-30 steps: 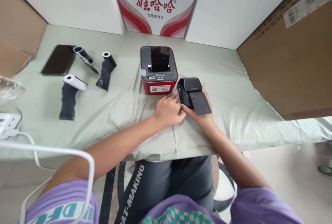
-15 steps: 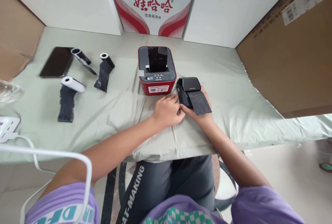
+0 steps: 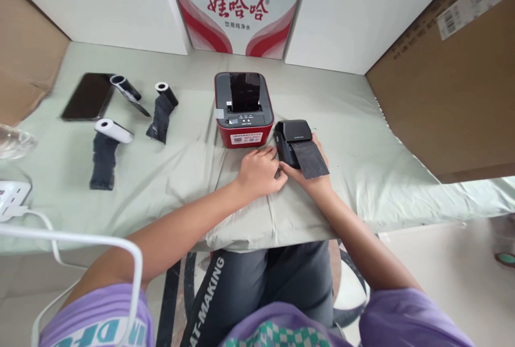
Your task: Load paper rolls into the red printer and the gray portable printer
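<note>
Right hand [image 3: 314, 184] partly hidden behind black printer [image 3: 295, 131], power strip [image 3: 14, 196] cut off left

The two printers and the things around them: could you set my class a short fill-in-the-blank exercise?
The black printer stands to the ____ of the red printer.
In front of the red printer lies the person's ____ hand.
Near the phone lie ____ loose paper rolls.
Missing words: right; left; three.

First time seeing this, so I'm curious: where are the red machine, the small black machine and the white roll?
Red machine [image 3: 244, 117], head view: front of its dark top.
Small black machine [image 3: 295, 131], head view: its top.
White roll [image 3: 117, 131], head view: its curved side.
</note>
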`<action>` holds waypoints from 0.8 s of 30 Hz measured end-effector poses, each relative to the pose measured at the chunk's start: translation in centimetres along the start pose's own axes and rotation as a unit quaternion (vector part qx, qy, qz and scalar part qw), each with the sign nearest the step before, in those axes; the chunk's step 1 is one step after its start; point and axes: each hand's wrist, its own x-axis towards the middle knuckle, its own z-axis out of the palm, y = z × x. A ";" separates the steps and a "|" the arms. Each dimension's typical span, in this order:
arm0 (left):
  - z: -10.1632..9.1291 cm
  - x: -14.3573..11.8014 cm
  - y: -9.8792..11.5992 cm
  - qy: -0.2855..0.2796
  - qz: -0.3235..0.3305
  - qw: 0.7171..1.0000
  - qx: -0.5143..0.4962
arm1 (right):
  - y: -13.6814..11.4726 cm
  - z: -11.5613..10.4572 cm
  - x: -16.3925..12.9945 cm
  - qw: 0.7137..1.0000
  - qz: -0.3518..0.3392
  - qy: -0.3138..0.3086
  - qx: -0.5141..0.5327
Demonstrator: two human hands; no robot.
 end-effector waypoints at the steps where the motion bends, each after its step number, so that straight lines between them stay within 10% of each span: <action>1: 0.0 0.0 0.0 -0.001 -0.001 1.000 -0.001 | 0.0 0.0 0.0 1.000 0.000 -0.001 0.000; 24: -1.6 1.1 -0.1 -0.118 0.044 0.990 0.056 | -0.7 -0.4 0.4 0.999 0.032 -0.004 0.042</action>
